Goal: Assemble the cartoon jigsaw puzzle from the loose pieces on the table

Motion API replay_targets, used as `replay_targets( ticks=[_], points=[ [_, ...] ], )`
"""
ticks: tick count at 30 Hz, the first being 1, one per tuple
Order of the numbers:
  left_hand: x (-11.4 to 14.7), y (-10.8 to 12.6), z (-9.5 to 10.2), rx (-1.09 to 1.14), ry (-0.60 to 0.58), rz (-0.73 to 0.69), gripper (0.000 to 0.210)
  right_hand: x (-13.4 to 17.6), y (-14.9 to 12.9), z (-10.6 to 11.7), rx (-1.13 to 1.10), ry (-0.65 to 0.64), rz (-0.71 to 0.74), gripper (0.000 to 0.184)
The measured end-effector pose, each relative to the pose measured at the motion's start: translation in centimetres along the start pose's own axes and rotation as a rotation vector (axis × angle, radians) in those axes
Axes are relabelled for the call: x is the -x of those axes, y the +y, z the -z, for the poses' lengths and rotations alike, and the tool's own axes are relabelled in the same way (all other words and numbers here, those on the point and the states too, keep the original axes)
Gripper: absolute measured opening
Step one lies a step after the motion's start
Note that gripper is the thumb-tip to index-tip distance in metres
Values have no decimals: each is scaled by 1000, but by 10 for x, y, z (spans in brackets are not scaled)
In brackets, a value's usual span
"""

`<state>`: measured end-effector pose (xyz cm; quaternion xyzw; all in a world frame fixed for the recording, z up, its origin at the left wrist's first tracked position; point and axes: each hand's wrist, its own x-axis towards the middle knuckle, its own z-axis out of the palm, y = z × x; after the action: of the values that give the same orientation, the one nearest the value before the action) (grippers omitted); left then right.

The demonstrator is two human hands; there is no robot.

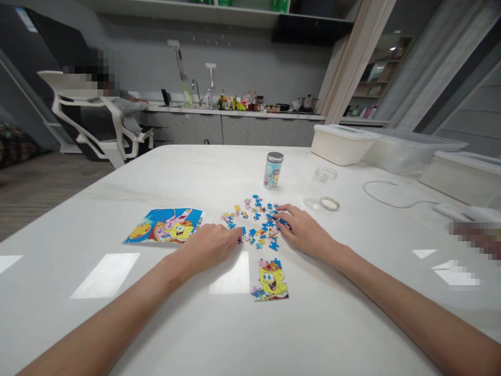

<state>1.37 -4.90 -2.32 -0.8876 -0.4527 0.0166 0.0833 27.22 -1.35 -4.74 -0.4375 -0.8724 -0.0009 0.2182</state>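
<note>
Loose jigsaw puzzle pieces, mostly blue with pink and yellow bits, lie scattered on the white table between my hands. My left hand is closed at the left edge of the pile, its fingertips pinching a blue puzzle piece. Over the right side of the pile rests my right hand, fingers apart and touching pieces, gripping none that I can see. Nearer to me lies a joined puzzle section showing a yellow cartoon face. The picture sheet lies flat beside my left hand.
Behind the pile stands a printed can with a silver lid. A clear jar and a round lid are to its right. Lidded bins and a white cable occupy the right side. A person sits in a chair far left.
</note>
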Motion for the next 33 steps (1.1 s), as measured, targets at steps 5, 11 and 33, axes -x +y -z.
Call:
replay_targets(
  ticks=[5, 11, 33],
  points=[
    [-1, 2, 0, 30, 4, 0, 29, -11, 2, -5, -60, 44, -99, 15],
    [-2, 3, 1, 28, -9, 7, 29, -19, 6, -6, -145, 15, -179, 8],
    [0, 3, 5, 81, -11, -17, 29, -22, 8, 1, -80, -37, -241, 3]
  ],
)
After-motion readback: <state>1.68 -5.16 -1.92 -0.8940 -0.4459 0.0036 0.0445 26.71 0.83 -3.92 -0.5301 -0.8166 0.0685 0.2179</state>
